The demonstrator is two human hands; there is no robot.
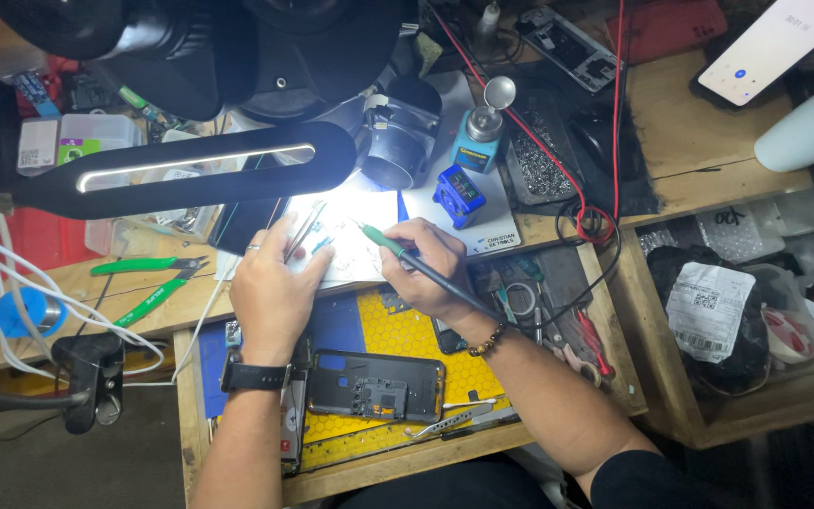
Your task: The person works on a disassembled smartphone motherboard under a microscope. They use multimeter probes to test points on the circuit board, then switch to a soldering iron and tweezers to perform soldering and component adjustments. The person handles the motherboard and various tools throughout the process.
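Under the lamp, the right hand [431,269] is pinching a green-handled soldering iron [398,247] like a pen, tip on the small brightly lit circuit board [346,240]. The left hand [270,292] is pinching slim metal tweezers [303,231] beside it. Resting both wrists should be steadying the tips.
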